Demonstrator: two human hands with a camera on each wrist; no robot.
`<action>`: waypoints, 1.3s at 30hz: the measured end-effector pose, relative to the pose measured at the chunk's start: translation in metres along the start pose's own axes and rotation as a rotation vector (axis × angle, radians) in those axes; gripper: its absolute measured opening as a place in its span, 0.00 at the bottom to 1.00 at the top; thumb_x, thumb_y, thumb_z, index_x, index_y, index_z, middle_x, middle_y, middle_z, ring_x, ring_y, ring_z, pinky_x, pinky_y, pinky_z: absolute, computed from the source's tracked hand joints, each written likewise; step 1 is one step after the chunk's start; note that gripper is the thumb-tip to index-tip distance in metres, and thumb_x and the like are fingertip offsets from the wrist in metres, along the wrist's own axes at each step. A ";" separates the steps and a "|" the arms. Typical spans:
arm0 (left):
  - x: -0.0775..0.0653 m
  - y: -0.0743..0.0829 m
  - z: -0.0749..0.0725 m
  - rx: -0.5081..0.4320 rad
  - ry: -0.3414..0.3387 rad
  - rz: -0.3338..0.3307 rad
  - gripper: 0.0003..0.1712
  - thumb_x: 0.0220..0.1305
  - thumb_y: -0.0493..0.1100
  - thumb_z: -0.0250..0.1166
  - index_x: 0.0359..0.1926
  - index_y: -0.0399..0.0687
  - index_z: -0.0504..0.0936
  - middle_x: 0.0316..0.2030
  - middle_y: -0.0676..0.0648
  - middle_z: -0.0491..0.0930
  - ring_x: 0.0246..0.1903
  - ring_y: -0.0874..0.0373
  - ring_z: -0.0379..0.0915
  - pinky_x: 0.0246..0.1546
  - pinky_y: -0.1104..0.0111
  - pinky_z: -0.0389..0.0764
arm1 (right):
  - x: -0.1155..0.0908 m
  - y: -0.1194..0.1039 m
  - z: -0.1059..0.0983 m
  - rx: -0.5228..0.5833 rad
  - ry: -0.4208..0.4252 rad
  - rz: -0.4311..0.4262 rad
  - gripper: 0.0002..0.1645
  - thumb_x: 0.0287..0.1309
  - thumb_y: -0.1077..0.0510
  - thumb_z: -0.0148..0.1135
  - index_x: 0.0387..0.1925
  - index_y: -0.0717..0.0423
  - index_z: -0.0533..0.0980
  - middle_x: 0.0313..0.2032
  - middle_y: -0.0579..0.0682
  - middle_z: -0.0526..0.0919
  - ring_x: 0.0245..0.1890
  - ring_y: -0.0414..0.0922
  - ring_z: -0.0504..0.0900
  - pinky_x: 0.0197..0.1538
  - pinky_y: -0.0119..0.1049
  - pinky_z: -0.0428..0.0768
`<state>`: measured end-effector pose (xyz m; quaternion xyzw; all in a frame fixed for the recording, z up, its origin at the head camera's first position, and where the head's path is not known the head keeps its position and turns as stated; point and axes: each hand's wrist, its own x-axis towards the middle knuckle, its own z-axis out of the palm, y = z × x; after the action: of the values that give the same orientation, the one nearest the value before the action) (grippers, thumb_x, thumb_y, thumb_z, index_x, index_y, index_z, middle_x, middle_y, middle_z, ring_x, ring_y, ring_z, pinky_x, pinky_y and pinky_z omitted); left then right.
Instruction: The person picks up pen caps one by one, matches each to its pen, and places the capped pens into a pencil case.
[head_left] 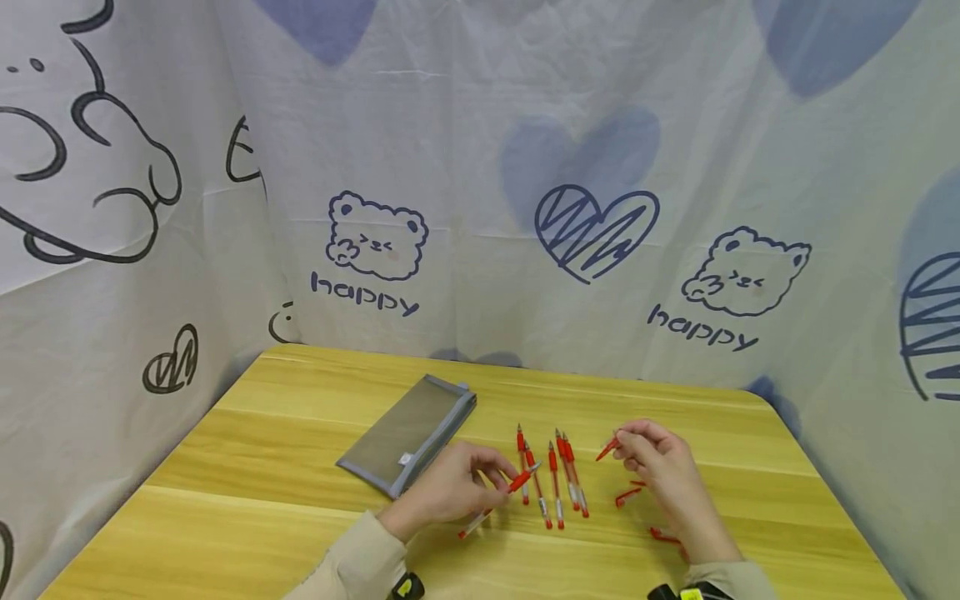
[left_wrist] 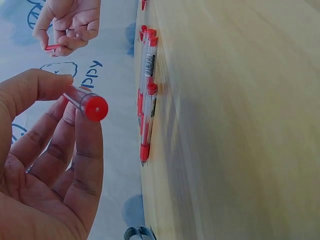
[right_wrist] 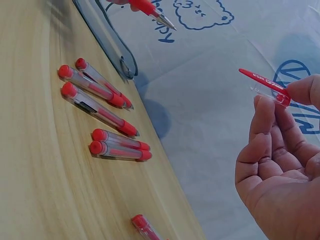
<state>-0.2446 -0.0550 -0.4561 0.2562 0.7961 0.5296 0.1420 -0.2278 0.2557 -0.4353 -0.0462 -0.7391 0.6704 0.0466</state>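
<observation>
My left hand (head_left: pixel 457 482) pinches an uncapped red gel pen (head_left: pixel 522 478) between thumb and fingers. Its bare metal tip points away to the upper right, and the red end plug (left_wrist: pixel 96 108) faces the left wrist camera. To the right, my right hand (head_left: pixel 660 462) holds a clear pen cap with a red clip (right_wrist: pixel 265 82) by its closed end, raised over the table. A gap separates the cap from the pen's tip. Between the hands, several uncapped red pens (head_left: pixel 555 483) lie roughly side by side, tips toward the back.
A grey zippered mesh pouch (head_left: pixel 397 429) lies flat behind my left hand. Loose red caps (head_left: pixel 628 497) lie on the wooden table (head_left: pixel 247 467) beside and under my right forearm. A printed cloth (head_left: pixel 465 167) hangs along the table's back and sides.
</observation>
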 end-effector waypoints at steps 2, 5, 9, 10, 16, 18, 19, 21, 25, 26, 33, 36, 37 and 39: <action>0.000 -0.001 0.001 0.000 0.000 0.004 0.10 0.64 0.32 0.72 0.45 0.48 0.91 0.32 0.53 0.87 0.19 0.63 0.75 0.21 0.73 0.78 | -0.001 0.000 0.001 -0.001 -0.005 0.001 0.08 0.79 0.59 0.59 0.44 0.58 0.81 0.33 0.38 0.86 0.36 0.37 0.84 0.41 0.30 0.83; 0.000 0.000 0.002 0.000 0.001 0.006 0.11 0.64 0.31 0.72 0.44 0.48 0.91 0.32 0.53 0.87 0.18 0.64 0.74 0.21 0.73 0.77 | -0.002 0.000 0.003 -0.005 -0.013 0.005 0.08 0.79 0.59 0.59 0.46 0.59 0.80 0.33 0.38 0.86 0.37 0.37 0.84 0.43 0.31 0.84; -0.001 0.001 0.004 0.000 0.005 0.009 0.11 0.64 0.31 0.72 0.45 0.48 0.91 0.32 0.51 0.88 0.17 0.63 0.73 0.20 0.74 0.76 | -0.003 0.001 0.007 -0.003 -0.031 0.009 0.08 0.79 0.58 0.59 0.47 0.58 0.80 0.34 0.39 0.87 0.38 0.37 0.85 0.45 0.32 0.85; -0.002 0.002 0.004 -0.005 0.003 0.008 0.11 0.64 0.31 0.72 0.45 0.48 0.91 0.32 0.51 0.88 0.17 0.62 0.73 0.19 0.74 0.75 | -0.003 0.002 0.008 0.002 -0.038 0.007 0.08 0.79 0.58 0.59 0.47 0.58 0.80 0.34 0.39 0.87 0.38 0.37 0.85 0.45 0.32 0.85; -0.002 0.003 0.006 -0.026 -0.013 0.007 0.12 0.65 0.32 0.72 0.47 0.48 0.91 0.33 0.54 0.87 0.18 0.63 0.75 0.20 0.75 0.76 | -0.005 0.004 0.015 0.035 -0.071 -0.019 0.07 0.78 0.61 0.60 0.47 0.61 0.80 0.36 0.41 0.87 0.38 0.39 0.85 0.44 0.32 0.84; -0.002 0.003 0.007 -0.020 -0.015 0.016 0.11 0.66 0.32 0.72 0.47 0.48 0.92 0.33 0.54 0.87 0.19 0.63 0.76 0.21 0.75 0.77 | -0.006 0.004 0.017 0.039 -0.075 -0.021 0.07 0.78 0.62 0.60 0.47 0.62 0.80 0.36 0.41 0.87 0.38 0.39 0.85 0.43 0.32 0.84; -0.002 0.004 0.008 -0.013 -0.013 0.023 0.11 0.66 0.32 0.72 0.47 0.48 0.92 0.33 0.54 0.87 0.20 0.63 0.77 0.21 0.75 0.78 | -0.006 0.005 0.017 0.040 -0.078 -0.020 0.06 0.78 0.62 0.59 0.47 0.62 0.80 0.36 0.41 0.87 0.38 0.39 0.85 0.43 0.32 0.84; -0.002 0.004 0.008 -0.008 -0.010 0.030 0.11 0.65 0.33 0.73 0.47 0.48 0.92 0.33 0.54 0.87 0.21 0.63 0.78 0.22 0.74 0.78 | -0.006 0.006 0.019 0.045 -0.082 -0.018 0.06 0.77 0.62 0.59 0.46 0.62 0.80 0.35 0.41 0.87 0.38 0.39 0.85 0.43 0.32 0.84; -0.003 0.006 0.008 -0.003 -0.005 0.035 0.12 0.64 0.32 0.74 0.47 0.48 0.92 0.33 0.52 0.88 0.22 0.62 0.78 0.22 0.75 0.77 | -0.006 0.007 0.023 0.058 -0.097 -0.021 0.05 0.77 0.63 0.59 0.46 0.62 0.80 0.35 0.42 0.87 0.37 0.39 0.85 0.43 0.32 0.84; -0.003 0.007 0.008 -0.005 -0.006 0.034 0.12 0.64 0.32 0.74 0.47 0.48 0.92 0.34 0.51 0.89 0.22 0.62 0.78 0.22 0.75 0.77 | -0.007 0.007 0.024 0.059 -0.102 -0.024 0.06 0.77 0.64 0.60 0.46 0.62 0.80 0.35 0.42 0.87 0.37 0.39 0.85 0.43 0.32 0.85; -0.003 0.009 0.009 0.012 -0.001 0.041 0.13 0.64 0.33 0.75 0.47 0.50 0.92 0.37 0.47 0.90 0.23 0.63 0.79 0.25 0.75 0.80 | -0.009 0.009 0.030 0.055 -0.143 -0.017 0.05 0.76 0.64 0.61 0.47 0.63 0.80 0.36 0.42 0.88 0.39 0.41 0.87 0.45 0.33 0.86; -0.002 0.008 0.009 0.020 0.002 0.047 0.12 0.64 0.33 0.75 0.47 0.51 0.92 0.37 0.47 0.91 0.24 0.63 0.79 0.27 0.74 0.81 | -0.010 0.010 0.032 0.067 -0.161 -0.025 0.06 0.76 0.64 0.61 0.47 0.64 0.80 0.36 0.42 0.88 0.40 0.42 0.88 0.45 0.34 0.86; -0.002 0.008 0.009 0.022 0.003 0.048 0.12 0.64 0.33 0.75 0.47 0.51 0.92 0.37 0.47 0.91 0.24 0.63 0.80 0.28 0.74 0.82 | -0.011 0.011 0.033 0.077 -0.171 -0.028 0.06 0.75 0.65 0.61 0.47 0.64 0.80 0.36 0.42 0.88 0.40 0.42 0.88 0.46 0.34 0.86; -0.003 0.008 0.009 0.022 0.004 0.052 0.13 0.64 0.33 0.75 0.47 0.51 0.92 0.37 0.47 0.90 0.24 0.63 0.80 0.28 0.74 0.82 | -0.012 0.012 0.035 0.100 -0.198 -0.041 0.04 0.75 0.65 0.60 0.46 0.63 0.80 0.35 0.42 0.88 0.40 0.42 0.88 0.46 0.34 0.86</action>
<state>-0.2358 -0.0468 -0.4530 0.2770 0.7953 0.5248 0.1238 -0.2207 0.2209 -0.4503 0.0377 -0.7066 0.7065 -0.0110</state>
